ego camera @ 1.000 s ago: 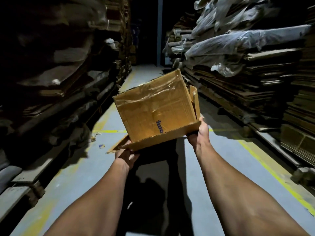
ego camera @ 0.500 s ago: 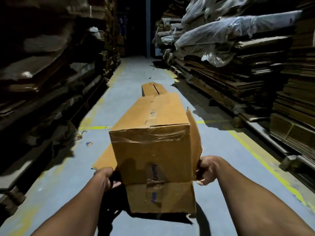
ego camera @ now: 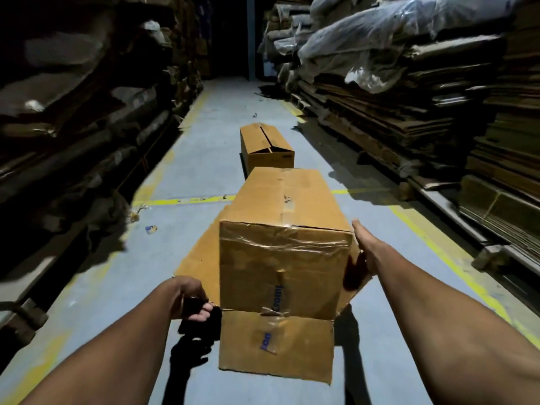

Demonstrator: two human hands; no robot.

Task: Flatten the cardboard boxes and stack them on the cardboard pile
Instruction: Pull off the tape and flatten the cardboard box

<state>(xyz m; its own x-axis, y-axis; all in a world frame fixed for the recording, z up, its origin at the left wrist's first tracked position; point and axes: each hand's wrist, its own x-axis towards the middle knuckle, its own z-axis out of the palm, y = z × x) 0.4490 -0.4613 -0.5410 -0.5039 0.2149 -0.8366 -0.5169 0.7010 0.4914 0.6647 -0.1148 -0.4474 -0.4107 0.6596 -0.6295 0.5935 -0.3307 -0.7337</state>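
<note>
Lower centre of the frame, item one: left hand (ego camera: pixel 190 298), fingers (ego camera: pixel 201 312) curled and pinching the near corner of the side flap (ego camera: pixel 201 264) of the box (ego camera: pixel 285 258). Right hand (ego camera: pixel 366 249), centre right: fingers straight and pressed together, palm laid flat against the box's right side, beside the right flap (ego camera: pixel 355 283).

Item two: box, brown cardboard, held up in mid-frame between both hands, long axis pointing away. Near end open; bottom flap (ego camera: pixel 276 344) hanging down, bearing torn tape and blue print. Clear tape wrinkled across the near top edge.

Item three: second box (ego camera: pixel 267 146), upper centre, standing on the floor (ego camera: pixel 117 282), top flaps partly open, not yet flattened.

Item four: cardboard stacks (ego camera: pixel 409 118) along the right of the frame, some under plastic sheeting; darker stacks at left.

Handling note, as judgement: the far end looks taped shut, so it likely needs splitting before the box will collapse. Then push opposite corners toward each other, letting walls fold along existing creases, flaps kept out flat, not tucked inside.
</note>
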